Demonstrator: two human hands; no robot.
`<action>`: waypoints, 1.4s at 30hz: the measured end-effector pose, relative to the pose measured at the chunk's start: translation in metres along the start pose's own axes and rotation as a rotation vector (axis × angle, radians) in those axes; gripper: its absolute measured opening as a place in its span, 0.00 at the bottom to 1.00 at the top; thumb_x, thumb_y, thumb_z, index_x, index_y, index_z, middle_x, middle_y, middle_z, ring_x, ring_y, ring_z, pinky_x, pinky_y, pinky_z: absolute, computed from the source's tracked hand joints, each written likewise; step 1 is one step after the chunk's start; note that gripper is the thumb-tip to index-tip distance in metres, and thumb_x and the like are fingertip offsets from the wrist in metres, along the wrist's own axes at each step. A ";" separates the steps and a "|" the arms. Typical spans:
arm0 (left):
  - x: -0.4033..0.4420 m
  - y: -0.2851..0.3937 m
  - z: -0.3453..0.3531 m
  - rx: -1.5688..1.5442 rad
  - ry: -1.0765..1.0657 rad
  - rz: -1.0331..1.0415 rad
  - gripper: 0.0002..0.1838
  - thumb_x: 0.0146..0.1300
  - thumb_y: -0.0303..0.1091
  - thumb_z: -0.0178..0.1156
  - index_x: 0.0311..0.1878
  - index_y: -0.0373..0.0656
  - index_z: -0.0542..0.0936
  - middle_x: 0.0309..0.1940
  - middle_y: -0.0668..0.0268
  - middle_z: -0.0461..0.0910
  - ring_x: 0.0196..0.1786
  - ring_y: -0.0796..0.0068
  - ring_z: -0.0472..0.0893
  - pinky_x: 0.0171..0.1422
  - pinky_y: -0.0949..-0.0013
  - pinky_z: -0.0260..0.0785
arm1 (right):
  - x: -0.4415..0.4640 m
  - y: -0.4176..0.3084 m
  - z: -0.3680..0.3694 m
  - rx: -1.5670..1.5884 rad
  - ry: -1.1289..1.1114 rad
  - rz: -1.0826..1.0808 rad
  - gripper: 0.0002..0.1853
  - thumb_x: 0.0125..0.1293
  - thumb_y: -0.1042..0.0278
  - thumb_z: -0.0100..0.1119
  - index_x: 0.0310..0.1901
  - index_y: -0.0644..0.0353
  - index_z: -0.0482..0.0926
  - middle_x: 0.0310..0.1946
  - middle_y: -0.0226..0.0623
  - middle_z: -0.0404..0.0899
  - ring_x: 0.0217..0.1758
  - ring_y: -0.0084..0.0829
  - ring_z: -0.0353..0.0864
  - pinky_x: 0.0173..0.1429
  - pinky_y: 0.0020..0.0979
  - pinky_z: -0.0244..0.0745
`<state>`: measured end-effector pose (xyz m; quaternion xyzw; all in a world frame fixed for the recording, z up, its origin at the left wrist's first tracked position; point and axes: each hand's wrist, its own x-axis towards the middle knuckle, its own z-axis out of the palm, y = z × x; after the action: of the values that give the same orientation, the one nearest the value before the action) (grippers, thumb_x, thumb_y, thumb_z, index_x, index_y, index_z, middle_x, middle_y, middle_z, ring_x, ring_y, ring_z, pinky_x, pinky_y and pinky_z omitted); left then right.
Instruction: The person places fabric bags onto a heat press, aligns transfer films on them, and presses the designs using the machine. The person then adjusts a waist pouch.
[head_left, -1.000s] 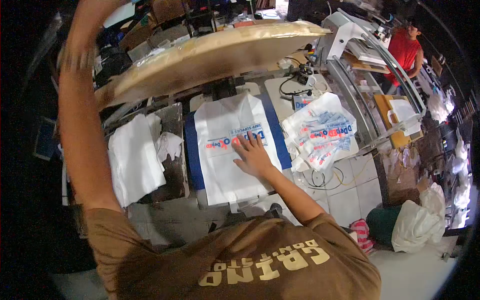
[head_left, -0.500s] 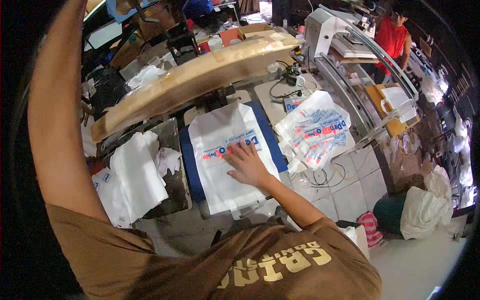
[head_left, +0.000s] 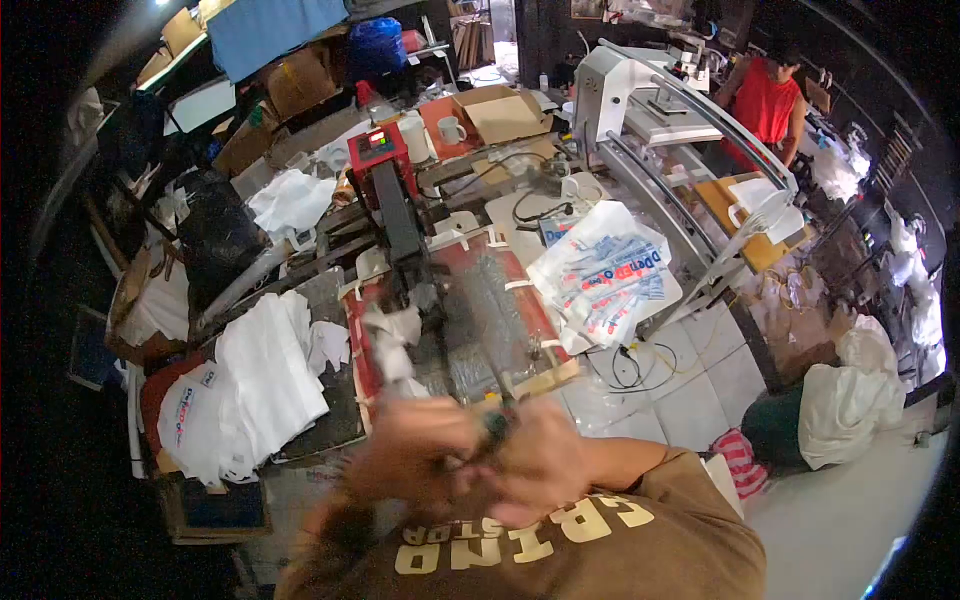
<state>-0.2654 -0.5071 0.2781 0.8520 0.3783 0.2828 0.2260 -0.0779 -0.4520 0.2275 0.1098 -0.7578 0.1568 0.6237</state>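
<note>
While both hands met over the near edge of the press plate (head_left: 490, 290), a dark lever handle (head_left: 497, 422) sat between them. The left hand (head_left: 425, 450) and the right hand (head_left: 540, 460) seemed curled tightly about it — motion blur made the exact place of each finger hard to tell. The handle thus lay within the grip, just beyond the plate's near edge, with the shirt front close behind the hands.

Red at its sides and taped at its corners, the plate lay flat, so the press looked lowered; whatever was beneath it was hidden. Over its middle ran a black arm (head_left: 402, 235), reaching to a red control box (head_left: 378, 145) past the far edge.

To the right, printed white bags (head_left: 610, 270) lay fanned on a pale board (head_left: 672, 288), overhanging its near edge — those looked finished. To the left, a pile of white bags (head_left: 265, 360) covered much of a dark board (head_left: 345, 395); most showed blank cloth, though print showed toward the outer edge, so how many were left could not be counted. Farther off, a person in a red top (head_left: 765, 105) stood beyond a metal frame (head_left: 605, 90).
</note>
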 end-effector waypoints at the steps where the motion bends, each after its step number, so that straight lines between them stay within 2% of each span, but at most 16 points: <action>1: -0.007 -0.018 0.032 -0.135 0.005 -0.057 0.11 0.51 0.39 0.73 0.27 0.46 0.80 0.21 0.67 0.75 0.23 0.66 0.75 0.28 0.67 0.67 | 0.002 0.006 0.000 -0.006 -0.179 0.237 0.21 0.60 0.52 0.67 0.44 0.61 0.79 0.37 0.40 0.73 0.38 0.41 0.72 0.39 0.41 0.66; 2: -0.016 -0.033 0.058 -0.190 0.025 -0.107 0.11 0.51 0.39 0.72 0.27 0.45 0.80 0.21 0.67 0.75 0.23 0.66 0.75 0.28 0.67 0.67 | -0.001 0.015 0.006 0.028 -0.353 0.427 0.25 0.59 0.49 0.66 0.48 0.62 0.81 0.42 0.40 0.77 0.40 0.41 0.74 0.47 0.42 0.65; 5: -0.038 -0.060 0.108 -0.130 0.147 -0.170 0.11 0.52 0.38 0.72 0.28 0.45 0.80 0.21 0.68 0.75 0.24 0.67 0.75 0.29 0.67 0.67 | -0.069 0.035 0.039 0.113 -0.411 0.630 0.30 0.62 0.46 0.62 0.56 0.63 0.77 0.44 0.42 0.77 0.47 0.45 0.73 0.55 0.43 0.62; 10: -0.054 -0.086 0.140 0.242 0.385 -0.099 0.10 0.53 0.36 0.72 0.29 0.44 0.81 0.22 0.68 0.76 0.25 0.68 0.76 0.30 0.68 0.68 | -0.090 0.046 0.038 0.031 -0.584 0.674 0.29 0.68 0.43 0.56 0.56 0.63 0.76 0.48 0.47 0.75 0.49 0.48 0.73 0.58 0.42 0.62; 14: -0.049 -0.065 0.104 -0.301 0.344 -0.452 0.08 0.54 0.31 0.71 0.30 0.41 0.80 0.24 0.70 0.77 0.28 0.75 0.77 0.33 0.71 0.68 | -0.097 0.048 0.042 0.177 -0.252 0.744 0.22 0.70 0.50 0.58 0.50 0.63 0.75 0.43 0.48 0.72 0.48 0.48 0.72 0.52 0.42 0.66; 16: -0.061 -0.103 0.092 -0.427 0.412 -0.292 0.06 0.56 0.27 0.69 0.32 0.39 0.81 0.26 0.70 0.79 0.30 0.79 0.77 0.36 0.72 0.69 | -0.089 0.043 0.039 0.197 -0.038 0.848 0.17 0.69 0.55 0.60 0.46 0.63 0.76 0.44 0.48 0.73 0.49 0.49 0.73 0.51 0.40 0.69; 17: -0.058 -0.108 0.080 -0.390 0.515 -0.392 0.06 0.57 0.27 0.69 0.33 0.38 0.81 0.27 0.69 0.80 0.30 0.79 0.77 0.37 0.72 0.70 | -0.087 0.041 0.036 0.193 -0.039 0.850 0.17 0.69 0.55 0.60 0.46 0.63 0.76 0.44 0.48 0.73 0.49 0.49 0.73 0.51 0.40 0.69; 19: -0.046 -0.127 0.054 -0.276 0.674 -0.608 0.07 0.58 0.29 0.69 0.35 0.37 0.81 0.31 0.68 0.80 0.34 0.77 0.78 0.42 0.72 0.70 | -0.084 0.040 0.033 -0.043 -0.529 0.719 0.17 0.70 0.52 0.57 0.45 0.61 0.79 0.37 0.48 0.79 0.43 0.49 0.80 0.49 0.44 0.72; 20: -0.041 -0.144 0.044 -0.202 0.725 -0.725 0.08 0.58 0.30 0.70 0.37 0.37 0.81 0.34 0.66 0.81 0.37 0.76 0.79 0.45 0.72 0.70 | -0.088 0.038 0.036 -0.046 -0.530 0.715 0.17 0.70 0.52 0.57 0.45 0.61 0.79 0.37 0.48 0.79 0.43 0.49 0.80 0.49 0.44 0.72; 22: -0.032 -0.180 0.039 0.081 0.795 -0.675 0.11 0.60 0.32 0.69 0.40 0.37 0.80 0.37 0.65 0.81 0.40 0.76 0.78 0.47 0.72 0.70 | -0.103 0.029 0.044 -0.178 -1.002 0.604 0.21 0.72 0.47 0.52 0.43 0.58 0.82 0.25 0.45 0.82 0.31 0.50 0.83 0.40 0.47 0.75; 24: -0.030 -0.222 0.050 0.360 0.856 -0.606 0.13 0.61 0.33 0.69 0.44 0.37 0.79 0.40 0.64 0.81 0.43 0.76 0.78 0.49 0.72 0.69 | -0.102 0.026 0.046 -0.209 -0.988 0.614 0.22 0.74 0.45 0.49 0.39 0.58 0.82 0.25 0.43 0.82 0.30 0.49 0.83 0.40 0.47 0.75; 27: -0.021 -0.250 0.063 0.123 0.898 -0.598 0.18 0.65 0.36 0.68 0.51 0.37 0.76 0.44 0.65 0.80 0.45 0.78 0.76 0.51 0.72 0.68 | -0.107 0.021 0.051 -0.256 -0.976 0.652 0.25 0.75 0.43 0.46 0.34 0.57 0.82 0.23 0.42 0.81 0.27 0.48 0.82 0.37 0.47 0.76; 29: -0.017 -0.241 0.067 -0.344 0.936 -0.750 0.19 0.66 0.37 0.68 0.54 0.38 0.74 0.43 0.67 0.79 0.43 0.79 0.75 0.50 0.72 0.68 | -0.104 0.020 0.050 -0.276 -0.973 0.680 0.27 0.75 0.43 0.45 0.33 0.57 0.82 0.21 0.43 0.80 0.25 0.48 0.82 0.34 0.48 0.76; 34: -0.010 -0.225 0.065 -0.446 0.969 -0.762 0.20 0.67 0.37 0.68 0.54 0.37 0.74 0.44 0.68 0.79 0.43 0.79 0.75 0.49 0.71 0.70 | -0.094 0.022 0.048 -0.214 -1.009 0.729 0.30 0.75 0.40 0.43 0.33 0.59 0.83 0.17 0.45 0.79 0.21 0.51 0.81 0.27 0.49 0.76; 38: -0.028 -0.270 0.072 -0.591 0.882 -0.849 0.34 0.62 0.48 0.72 0.60 0.35 0.70 0.49 0.59 0.77 0.47 0.71 0.75 0.52 0.67 0.69 | -0.088 0.022 0.048 -0.212 -1.001 0.699 0.30 0.75 0.39 0.43 0.33 0.59 0.83 0.19 0.46 0.80 0.22 0.51 0.81 0.28 0.49 0.76; 42: -0.017 -0.254 0.074 -0.378 0.931 -0.849 0.34 0.59 0.45 0.75 0.59 0.35 0.69 0.44 0.59 0.77 0.43 0.72 0.76 0.47 0.67 0.71 | -0.086 0.022 0.048 -0.195 -1.059 0.739 0.31 0.75 0.38 0.42 0.34 0.58 0.83 0.19 0.46 0.81 0.22 0.52 0.82 0.28 0.49 0.76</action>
<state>-0.3578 -0.3771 0.0666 0.3630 0.6837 0.5695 0.2765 -0.1122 -0.4523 0.1323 -0.1527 -0.9612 0.2161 0.0781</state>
